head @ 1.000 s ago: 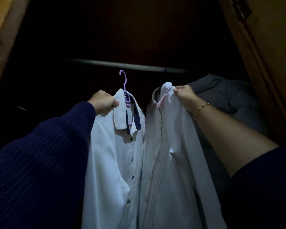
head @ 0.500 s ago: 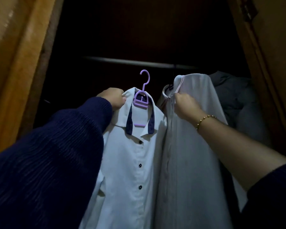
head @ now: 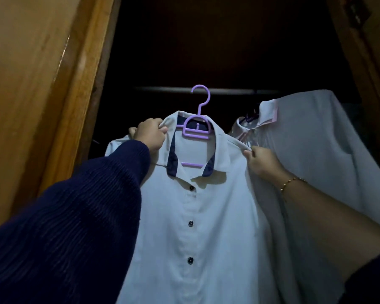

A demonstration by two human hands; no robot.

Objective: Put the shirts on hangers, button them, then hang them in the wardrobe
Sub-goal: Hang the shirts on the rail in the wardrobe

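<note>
A white button-up shirt with a navy-lined collar [head: 224, 216] is held up in the dark wardrobe opening, at the centre of the view, on a lilac plastic hanger [head: 195, 135]. Three dark buttons are seen closed down its front. The left grip [head: 150, 137], out of a ribbed navy sleeve [head: 75, 216], is curled round the shoulder cloth at 9 o'clock of the hanger. The shoulder seam at 3 o'clock is pinched by the right grip [head: 264, 164], on whose wrist a gold bead bracelet [head: 293, 182] is worn. The hook is seen against the metal rail [head: 228, 91] at 12 o'clock; whether it rests on it cannot be told. A second white shirt with a pink-edged collar [head: 316, 139] hangs at 3 o'clock. A wooden wardrobe door [head: 31, 84] stands at 9 o'clock.
</note>
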